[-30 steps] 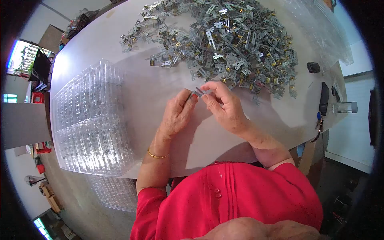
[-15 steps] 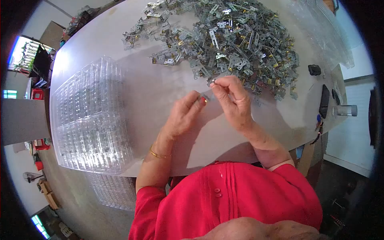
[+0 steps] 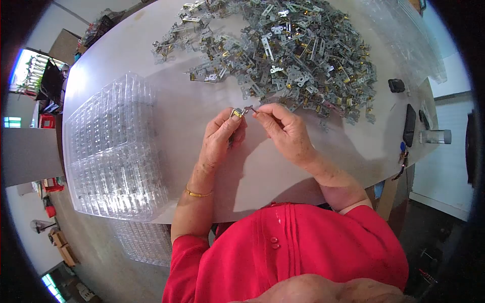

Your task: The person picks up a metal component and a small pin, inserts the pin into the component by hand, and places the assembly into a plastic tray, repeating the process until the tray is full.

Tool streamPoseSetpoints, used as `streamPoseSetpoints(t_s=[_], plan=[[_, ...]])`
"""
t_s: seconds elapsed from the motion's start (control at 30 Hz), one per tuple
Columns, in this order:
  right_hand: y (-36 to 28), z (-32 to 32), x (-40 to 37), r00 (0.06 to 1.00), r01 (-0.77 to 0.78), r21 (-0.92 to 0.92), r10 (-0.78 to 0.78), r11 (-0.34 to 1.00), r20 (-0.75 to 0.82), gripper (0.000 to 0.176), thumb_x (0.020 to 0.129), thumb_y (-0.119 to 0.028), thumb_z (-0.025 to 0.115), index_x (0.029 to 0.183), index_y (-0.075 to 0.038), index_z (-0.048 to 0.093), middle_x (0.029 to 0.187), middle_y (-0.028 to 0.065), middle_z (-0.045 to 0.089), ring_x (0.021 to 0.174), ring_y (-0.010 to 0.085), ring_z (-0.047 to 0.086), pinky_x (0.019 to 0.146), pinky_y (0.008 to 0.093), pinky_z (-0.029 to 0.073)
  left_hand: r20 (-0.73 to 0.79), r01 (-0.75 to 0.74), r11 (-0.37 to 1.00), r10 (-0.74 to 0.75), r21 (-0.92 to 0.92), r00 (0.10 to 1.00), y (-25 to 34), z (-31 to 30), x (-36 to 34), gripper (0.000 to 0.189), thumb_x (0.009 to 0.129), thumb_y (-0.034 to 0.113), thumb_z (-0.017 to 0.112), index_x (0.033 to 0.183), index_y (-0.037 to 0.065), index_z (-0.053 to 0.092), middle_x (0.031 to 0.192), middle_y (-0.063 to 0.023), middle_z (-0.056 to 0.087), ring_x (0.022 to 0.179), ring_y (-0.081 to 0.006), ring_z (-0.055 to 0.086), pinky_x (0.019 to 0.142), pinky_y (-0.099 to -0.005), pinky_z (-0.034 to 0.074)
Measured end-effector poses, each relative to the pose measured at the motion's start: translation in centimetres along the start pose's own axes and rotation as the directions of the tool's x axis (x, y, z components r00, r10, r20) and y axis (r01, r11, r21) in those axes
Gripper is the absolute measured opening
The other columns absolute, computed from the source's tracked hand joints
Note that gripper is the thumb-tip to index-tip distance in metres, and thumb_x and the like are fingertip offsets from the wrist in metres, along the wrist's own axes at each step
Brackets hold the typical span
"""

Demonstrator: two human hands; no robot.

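Observation:
My left hand [image 3: 221, 136] is closed on a small metal bracket [image 3: 237, 113] with a brass-coloured part, pinched between thumb and fingers. Part of another metal piece shows below those fingers. My right hand [image 3: 286, 132] pinches a thin, dark little piece [image 3: 254, 110] whose kind I cannot make out. Its tip meets, or nearly meets, the end of the bracket. Both hands are held over the table, just in front of a large heap of metal brackets [image 3: 298, 55], many with brass-coloured parts.
Clear plastic trays [image 3: 113, 151] are stacked on the table [image 3: 194, 171] at left, with more trays [image 3: 144, 241] below its edge. Along the right side lie a black phone-like object [image 3: 409, 118], a small black item [image 3: 396, 85], a clear cup [image 3: 435, 137] and keys [image 3: 402, 159]. Plastic sheeting [image 3: 411, 40] lies at the back right.
My left hand has moved left and turned, so the bracket now shows on top of its fingers. My right hand has shifted slightly left and down, its piece now at the bracket.

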State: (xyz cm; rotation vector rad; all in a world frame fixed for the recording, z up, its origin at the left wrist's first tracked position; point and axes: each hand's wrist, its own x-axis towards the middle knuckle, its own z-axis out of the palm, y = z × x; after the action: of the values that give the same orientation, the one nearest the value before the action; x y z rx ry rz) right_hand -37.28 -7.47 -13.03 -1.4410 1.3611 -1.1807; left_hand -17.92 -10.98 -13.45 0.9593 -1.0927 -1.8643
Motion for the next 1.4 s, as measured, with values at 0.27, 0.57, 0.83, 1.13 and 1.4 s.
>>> streamPoseSetpoints(t_s=[0.27,0.57,0.83,1.13,1.4], plan=[[0.3,0.0,0.1,0.989,0.133,-0.061,-0.137,0.989,-0.051,0.013,0.1,-0.014,0.068,0.107,-0.003,0.068,0.08,0.012,0.069,0.067,0.0104,0.059,0.06,0.0306,0.049,0.005,-0.131,0.946,0.135,0.297,0.991,-0.5,-0.7,0.0,0.029,0.105,0.028,0.057,0.088,0.005,0.061,0.071,0.001,0.053,0.063,-0.0087,0.045,0.056,-0.0251,0.035],[-0.8,-0.9,0.2,0.961,-0.258,0.288,0.214,0.922,0.175,0.017,0.105,-0.017,0.058,0.115,-0.006,0.067,0.084,0.002,0.066,0.074,0.0085,0.062,0.067,0.0245,0.05,0.135,-0.341,0.685,0.337,0.644,0.932,-0.5,-0.4,0.0,0.025,0.103,0.022,0.06,0.092,0.0,0.062,0.071,-0.0071,0.056,0.064,-0.0145,0.049,0.058,-0.0332,0.041],[-0.4,-1.5,0.6,0.921,-0.301,0.238,0.217,0.924,0.323,0.017,0.105,-0.014,0.058,0.116,-0.004,0.067,0.094,-0.0006,0.066,0.081,0.0062,0.062,0.073,0.0231,0.052,0.238,-0.423,0.6,0.366,0.679,0.9,-0.4,0.6,-0.2,0.011,0.091,0.009,0.068,0.091,0.0,0.062,0.07,-0.0117,0.052,0.06,-0.0226,0.048,0.057,-0.0336,0.042],[0.8,-0.6,0.8,0.999,0.033,0.411,-0.035,0.911,-0.003,0.018,0.103,-0.013,0.065,0.117,-0.004,0.068,0.103,0.0012,0.072,0.1,0.0077,0.065,0.087,0.0258,0.053,0.12,-0.348,0.559,0.404,0.752,0.907,-0.1,1.4,-0.4,0.009,0.084,0.005,0.068,0.089,0.0,0.063,0.074,-0.0156,0.061,0.061,-0.0308,0.061,0.058,-0.0378,0.049],[0.2,-0.7,0.5,0.986,-0.146,0.333,0.11,0.931,0.124,0.019,0.104,-0.016,0.062,0.116,-0.002,0.068,0.102,0.0023,0.072,0.088,0.0082,0.067,0.077,0.0255,0.057,0.136,-0.391,0.544,0.449,0.743,0.883,-0.1,1.3,-0.4,0.017,0.084,0.008,0.068,0.099,0.001,0.069,0.08,-0.016,0.065,0.065,-0.0279,0.064,0.06,-0.036,0.05]])
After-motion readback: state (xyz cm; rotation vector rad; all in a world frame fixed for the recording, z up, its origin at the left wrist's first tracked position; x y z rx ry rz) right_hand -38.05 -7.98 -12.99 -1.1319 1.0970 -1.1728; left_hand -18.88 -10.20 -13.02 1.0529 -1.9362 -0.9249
